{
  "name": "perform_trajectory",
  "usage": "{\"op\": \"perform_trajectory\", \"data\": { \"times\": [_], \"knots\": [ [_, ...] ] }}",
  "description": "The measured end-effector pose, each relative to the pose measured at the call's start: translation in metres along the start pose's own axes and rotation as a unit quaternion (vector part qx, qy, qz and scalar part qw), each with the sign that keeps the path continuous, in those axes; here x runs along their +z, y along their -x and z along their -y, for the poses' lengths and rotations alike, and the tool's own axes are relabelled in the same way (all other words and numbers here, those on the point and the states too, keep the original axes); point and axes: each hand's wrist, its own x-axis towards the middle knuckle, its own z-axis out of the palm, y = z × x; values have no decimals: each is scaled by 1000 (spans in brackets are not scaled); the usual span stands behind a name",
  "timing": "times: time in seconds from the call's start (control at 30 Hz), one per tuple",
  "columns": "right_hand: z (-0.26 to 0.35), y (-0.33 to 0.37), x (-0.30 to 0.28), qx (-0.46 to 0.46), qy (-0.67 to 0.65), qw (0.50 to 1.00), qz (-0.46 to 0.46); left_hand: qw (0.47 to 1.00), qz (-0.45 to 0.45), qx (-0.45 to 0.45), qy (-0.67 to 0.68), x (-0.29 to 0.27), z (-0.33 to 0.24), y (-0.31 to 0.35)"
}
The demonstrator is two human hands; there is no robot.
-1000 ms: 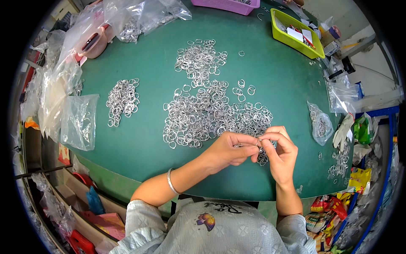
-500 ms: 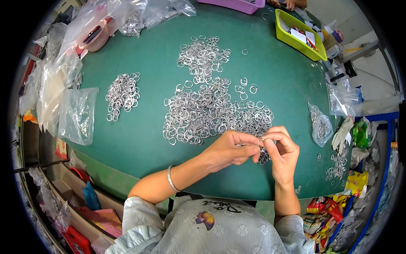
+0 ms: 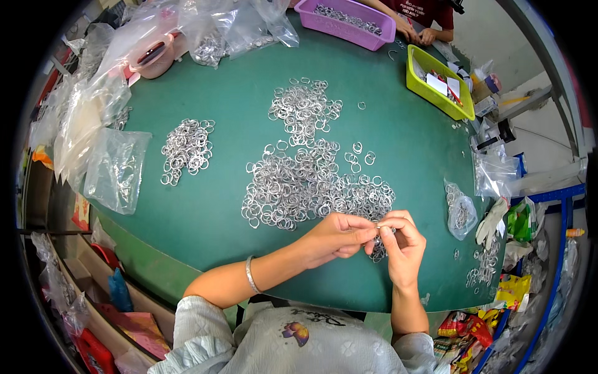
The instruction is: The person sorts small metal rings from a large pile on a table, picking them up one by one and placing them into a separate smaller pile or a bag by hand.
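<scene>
Green table (image 3: 224, 93); left hand (image 3: 336, 238), right hand (image 3: 405, 246) pinch metal piece (image 3: 379, 226), axis unclear.

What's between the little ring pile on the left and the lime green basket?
The head view shows the upper ring pile, then one lone ring, on the green table.

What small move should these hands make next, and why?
Perhaps ease the right hand slightly aside: it and the left hand meet at the fingertips around a small metal piece, mostly hidden, so its shape can't be checked. Loose rings lie close by.
</scene>
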Motion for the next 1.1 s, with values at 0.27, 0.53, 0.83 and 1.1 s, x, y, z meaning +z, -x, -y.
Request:
{"op": "perform_trajectory", "data": {
  "times": [0.27, 0.53, 0.83, 1.1],
  "knots": [
    [-4, 0, -1, -28, 34, 999, -1, 999, -12, 41, -5, 2, 3, -1],
    [-6, 5, 2, -2, -72, 997, 5, 999, -11, 42, -8, 1, 3, 2],
    [-7, 7, 4, 9, -136, 990, 18, 999, -12, 38, 28, 4, 4, 5],
    [-9, 7, 7, 2, -148, 989, 5, 998, -2, 47, 43, 4, 6, 5]
  ]
}}
